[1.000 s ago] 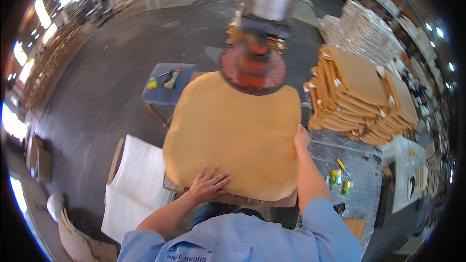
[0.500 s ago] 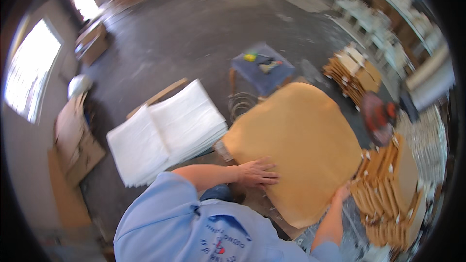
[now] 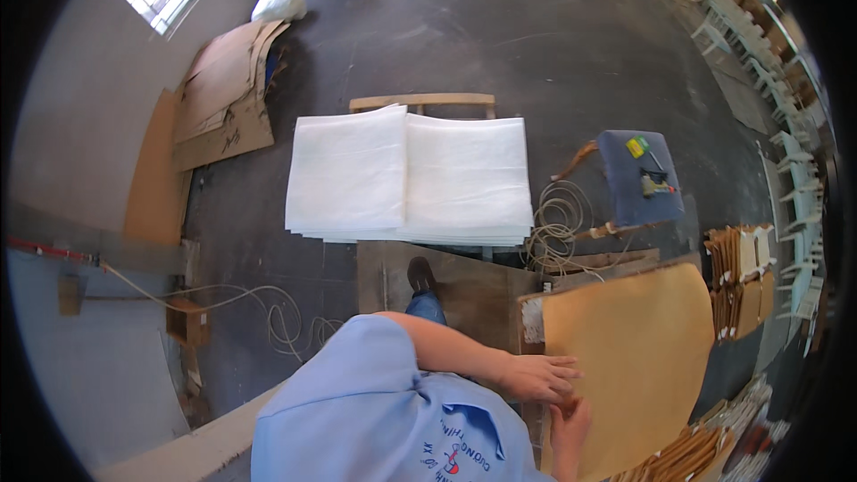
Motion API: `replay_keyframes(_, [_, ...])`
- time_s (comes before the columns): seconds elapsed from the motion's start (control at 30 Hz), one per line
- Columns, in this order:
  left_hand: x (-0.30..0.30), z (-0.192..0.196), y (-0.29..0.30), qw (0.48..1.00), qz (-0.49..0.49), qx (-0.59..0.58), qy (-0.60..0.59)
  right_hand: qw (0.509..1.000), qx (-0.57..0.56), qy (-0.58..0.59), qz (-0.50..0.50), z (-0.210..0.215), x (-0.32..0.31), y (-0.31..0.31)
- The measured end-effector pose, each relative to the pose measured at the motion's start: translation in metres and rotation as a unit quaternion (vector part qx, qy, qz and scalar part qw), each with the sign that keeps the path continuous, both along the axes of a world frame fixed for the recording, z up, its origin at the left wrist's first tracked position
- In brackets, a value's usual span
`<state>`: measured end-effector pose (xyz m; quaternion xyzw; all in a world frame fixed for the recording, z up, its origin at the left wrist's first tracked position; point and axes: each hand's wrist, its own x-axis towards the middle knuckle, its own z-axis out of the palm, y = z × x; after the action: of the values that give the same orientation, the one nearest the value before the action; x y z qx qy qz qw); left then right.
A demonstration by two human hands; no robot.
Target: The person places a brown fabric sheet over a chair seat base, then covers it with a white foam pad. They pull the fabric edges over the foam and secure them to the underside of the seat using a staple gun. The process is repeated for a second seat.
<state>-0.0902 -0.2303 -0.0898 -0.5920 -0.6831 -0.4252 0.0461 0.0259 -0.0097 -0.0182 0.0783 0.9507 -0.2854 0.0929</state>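
A large tan sheet (image 3: 636,366) with rounded outer edges lies on a work surface at the right front. My left hand (image 3: 538,378) reaches across to its left edge, fingers stretched out over the margin. Just below, touching or nearly touching the left fingertips, is my right hand (image 3: 569,428). Its fingers are curled in at the same edge, and what they pinch, if anything, is hidden. To the left of the sheet, a stack of white padding sheets (image 3: 469,178) sits on a low wooden stand (image 3: 424,100).
A blue padded stool (image 3: 629,187) holds a small tool and a yellow-green item. Coiled hose (image 3: 558,223) lies beside it. Bundled tan pieces (image 3: 739,272) stand at the right. Cardboard sheets (image 3: 223,94) lean on the left wall. White chairs (image 3: 794,187) line the far right.
My view has swung left, so the sheet now appears lower right. My right hand has moved from the sheet's right side to its left edge, beside my left hand.
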Motion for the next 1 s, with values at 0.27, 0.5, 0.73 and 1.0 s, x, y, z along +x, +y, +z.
replay_keyframes(0.27, [-0.019, -0.118, -0.279, 0.823, 0.441, -0.218, -0.283, 0.97, 0.118, -0.212, 0.003, -0.009, -0.03, -0.017])
replay_keyframes(0.5, [-0.048, -0.269, -0.424, 0.5, 0.618, -0.44, -0.417, 0.95, 0.123, -0.281, 0.061, -0.01, -0.05, -0.011])
replay_keyframes(0.73, [-0.109, -0.457, -0.487, 0.421, 0.685, -0.457, -0.38, 0.926, 0.183, -0.33, 0.032, -0.085, -0.082, -0.033])
replay_keyframes(1.0, [-0.138, -0.473, -0.627, 0.462, 0.782, 0.055, -0.414, 0.907, 0.186, -0.377, 0.033, -0.13, -0.117, -0.045])
